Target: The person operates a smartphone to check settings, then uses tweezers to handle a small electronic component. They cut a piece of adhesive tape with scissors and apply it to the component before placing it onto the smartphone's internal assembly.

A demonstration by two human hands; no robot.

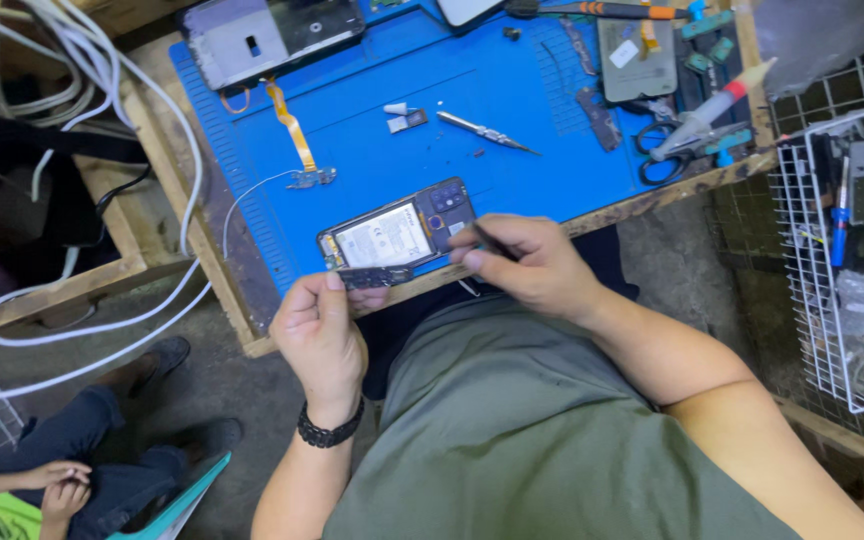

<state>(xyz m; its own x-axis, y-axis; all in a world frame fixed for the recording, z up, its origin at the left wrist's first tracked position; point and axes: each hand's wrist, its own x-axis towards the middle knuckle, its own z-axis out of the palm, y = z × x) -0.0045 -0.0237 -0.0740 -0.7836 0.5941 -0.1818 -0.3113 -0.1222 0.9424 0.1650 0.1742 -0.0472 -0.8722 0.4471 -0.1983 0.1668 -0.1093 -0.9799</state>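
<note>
We are looking down at an opened dark smartphone with its back cover off and a pale battery showing (pixel 397 232), lying at the near edge of a blue rubber work mat (pixel 512 85) on a rough wooden bench. Its long axis is running left to right and tilting slightly up toward the right, so the camera end is pointing at our right hand.

Our left hand (pixel 320 335) is sitting just below the phone's left end, thumb and forefinger closed in a pinch on a small dark flat strip of a part (pixel 375 276) that is lying along the phone's lower edge, parallel to it. We cannot tell whether the strip is touching the phone.

Our right hand (pixel 530 262) is curling at the phone's right end, fingers pinched around a thin dark tool (pixel 484 238) whose tip is angling left toward the camera corner. This hand is the nearer one to that corner; the left is nearer to the bottom end.

Farther up the mat, well apart from both hands, are lying steel tweezers (pixel 487 132), an orange flex ribbon cable (pixel 294 130) and black-handled scissors (pixel 667 155).
</note>
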